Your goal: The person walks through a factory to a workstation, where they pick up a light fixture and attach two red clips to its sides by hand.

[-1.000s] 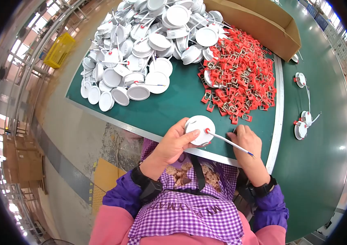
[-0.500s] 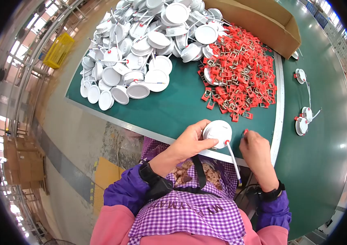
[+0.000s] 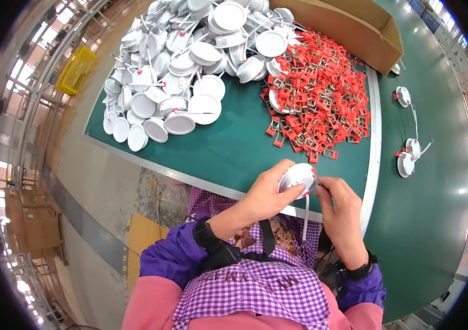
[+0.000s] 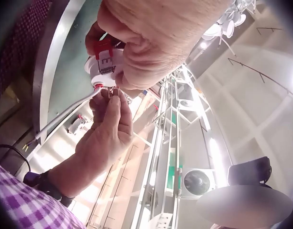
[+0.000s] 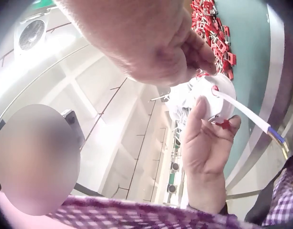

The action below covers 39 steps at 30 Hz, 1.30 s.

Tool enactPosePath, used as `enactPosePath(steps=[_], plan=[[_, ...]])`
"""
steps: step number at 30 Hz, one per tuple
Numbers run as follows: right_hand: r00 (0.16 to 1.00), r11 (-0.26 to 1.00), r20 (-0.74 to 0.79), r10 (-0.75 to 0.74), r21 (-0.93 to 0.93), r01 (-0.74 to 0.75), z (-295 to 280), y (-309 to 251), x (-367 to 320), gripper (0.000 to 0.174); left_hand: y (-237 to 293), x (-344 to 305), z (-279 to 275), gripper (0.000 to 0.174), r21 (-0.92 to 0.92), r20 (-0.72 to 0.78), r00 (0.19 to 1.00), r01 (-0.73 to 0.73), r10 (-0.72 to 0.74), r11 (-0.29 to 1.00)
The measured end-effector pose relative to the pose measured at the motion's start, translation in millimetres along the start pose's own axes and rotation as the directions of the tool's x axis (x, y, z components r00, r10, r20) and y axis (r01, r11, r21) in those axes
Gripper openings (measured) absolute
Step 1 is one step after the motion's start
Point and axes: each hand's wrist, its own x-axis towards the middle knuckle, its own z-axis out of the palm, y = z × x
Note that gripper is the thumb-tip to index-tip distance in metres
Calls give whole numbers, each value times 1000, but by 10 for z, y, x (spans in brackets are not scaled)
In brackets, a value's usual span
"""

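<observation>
My left hand (image 3: 264,195) grips a round white downlight (image 3: 296,178) by its rim, close over the near edge of the table. A white cable (image 3: 306,217) leaves its back through a red grommet and hangs down, with bare coloured wire ends in the right wrist view. One red spring clip (image 4: 104,50) with a metal coil sits on the lamp's side beside my left fingers. My right hand (image 3: 343,212) pinches a small clip (image 4: 114,91) at the lamp's opposite edge; its metal part shows between thumb and fingertips, the rest being hidden.
Many white downlights (image 3: 154,104) with cables are heaped at the back left of the green table (image 3: 228,148). Right of them lies a pile of red clips (image 3: 322,93), before a cardboard box (image 3: 349,27). Several downlights with clips (image 3: 406,164) lie on the green surface further right.
The downlight has moved right and turned, its cable swinging from pointing right to hanging down. My right hand has brought a red clip up from the table to the lamp's edge.
</observation>
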Motion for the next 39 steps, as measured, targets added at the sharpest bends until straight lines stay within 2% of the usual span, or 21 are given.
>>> enactPosePath(steps=[6,10,12,15,17,19,21,23,25,26,28,29,31,34,36,38,39], plan=[[999,997,-16,-41,-71,40,35,19,-32,16,73,-6,17,24,157,40,999,-42,36,987],[996,990,-41,-78,-123,73,46,19,-36,16,107,4,13,25,171,51,995,-90,82,981],[996,989,-48,-79,-128,72,62,12,-69,16,137,10,-11,25,245,119,992,-72,44,967],[998,994,-45,-52,-94,47,76,22,-96,15,81,11,-14,26,274,122,990,-100,69,957],[999,998,-39,-23,-57,20,72,48,-89,15,110,13,-5,26,259,131,990,-92,60,962],[991,992,-83,-107,-72,102,67,79,-63,14,100,8,-4,26,245,135,989,-84,52,966],[989,992,-89,-117,-47,114,53,85,-52,14,51,12,-5,26,27,174,985,-23,18,999],[988,993,-94,-120,-20,119,13,116,-68,14,79,20,3,26,42,193,981,-20,12,999],[1000,999,-14,19,39,-19,-63,174,-65,19,101,52,21,27,60,218,976,-24,10,998],[1000,999,-15,14,42,-13,-96,156,-55,19,103,62,43,27,35,223,974,-41,32,999],[950,893,11,313,336,-298,-153,111,-28,26,105,88,78,27,18,218,974,-62,57,998],[942,882,80,325,334,-332,-191,156,-42,33,95,110,101,27,9,229,971,-67,63,998],[940,869,103,326,358,-341,-264,181,-35,32,77,154,165,27,-53,262,963,-48,61,997],[945,853,125,301,407,-325,-328,296,-31,35,194,214,197,26,53,298,954,-62,44,997],[942,840,128,311,427,-335,-363,320,0,38,162,296,243,29,40,327,944,-54,38,998],[917,770,197,347,497,-399,-434,460,27,39,123,382,291,33,27,350,936,-43,31,999],[916,787,183,358,469,-401,-491,543,32,37,116,451,308,38,22,354,927,-141,125,990]])
